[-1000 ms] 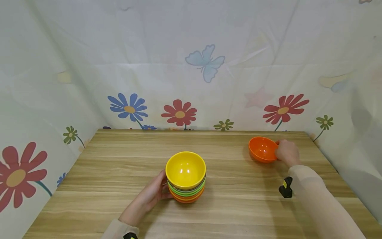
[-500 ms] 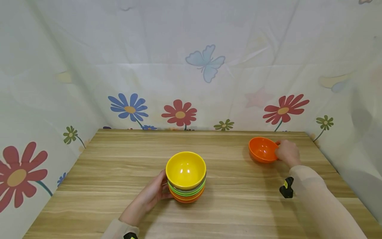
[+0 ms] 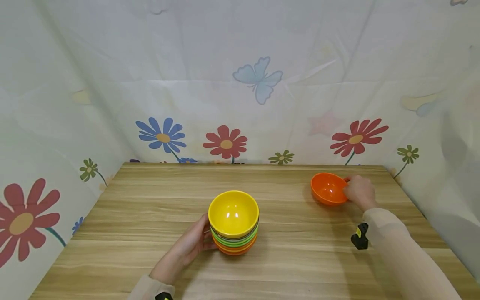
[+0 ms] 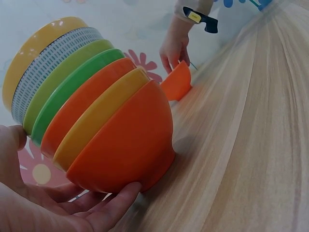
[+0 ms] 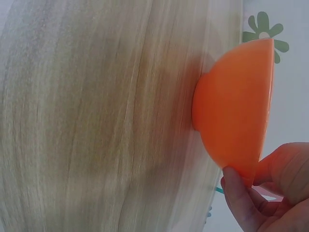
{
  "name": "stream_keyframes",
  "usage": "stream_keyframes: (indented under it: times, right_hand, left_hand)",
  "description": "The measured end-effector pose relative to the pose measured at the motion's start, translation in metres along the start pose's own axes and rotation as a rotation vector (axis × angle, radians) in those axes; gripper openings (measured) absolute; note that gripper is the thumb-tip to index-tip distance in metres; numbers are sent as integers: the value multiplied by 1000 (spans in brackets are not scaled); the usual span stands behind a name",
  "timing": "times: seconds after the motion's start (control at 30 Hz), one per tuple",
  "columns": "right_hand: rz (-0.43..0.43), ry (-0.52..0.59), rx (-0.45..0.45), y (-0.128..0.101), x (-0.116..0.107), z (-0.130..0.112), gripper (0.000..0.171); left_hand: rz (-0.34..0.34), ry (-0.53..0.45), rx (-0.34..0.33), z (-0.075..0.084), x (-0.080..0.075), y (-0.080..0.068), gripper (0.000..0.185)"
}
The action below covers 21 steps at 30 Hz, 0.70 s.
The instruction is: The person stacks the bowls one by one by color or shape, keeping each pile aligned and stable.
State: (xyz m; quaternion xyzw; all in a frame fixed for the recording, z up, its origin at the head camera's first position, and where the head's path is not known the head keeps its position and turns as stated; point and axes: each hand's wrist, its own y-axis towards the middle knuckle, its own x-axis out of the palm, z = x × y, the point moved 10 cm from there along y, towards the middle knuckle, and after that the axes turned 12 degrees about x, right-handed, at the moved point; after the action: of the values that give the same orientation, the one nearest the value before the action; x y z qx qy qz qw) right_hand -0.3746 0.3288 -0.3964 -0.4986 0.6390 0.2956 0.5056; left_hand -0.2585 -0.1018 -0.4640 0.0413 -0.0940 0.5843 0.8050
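Note:
In the head view, a stack of bowls (image 3: pixel 233 214) stands mid-table, yellow on top, with a patterned one, greens and oranges below. My left hand (image 3: pixel 193 241) holds the stack from its left side. In the left wrist view, the thumb is at the upper rims and the fingers (image 4: pixel 113 205) lie along the lowest orange bowl (image 4: pixel 128 140). To the right and farther back, a single orange bowl (image 3: pixel 328 189) sits upright. My right hand (image 3: pixel 360 191) pinches its right rim, thumb and fingers either side of the wall, as the right wrist view shows.
The wood-grain table (image 3: pixel 157 187) runs back to a white curtain (image 3: pixel 187 54) printed with flowers and a butterfly. A stretch of tabletop separates the stack from the single bowl. The curtain also flanks the table on both sides.
The single orange bowl has shifted slightly left along the table, my right hand moving with it. The stack and my left hand have stayed put.

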Motion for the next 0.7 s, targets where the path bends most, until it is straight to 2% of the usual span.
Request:
stream_keyframes:
  times: [0.37,0.7]
  right_hand:
    - [9,4,-14,-3,0,-9,38]
    - [15,-26,-78,-10,0,-26,37]
  left_hand:
    - [3,2,1,1,0,-1,82]
    - [3,6,-2,1,1,-1,82]
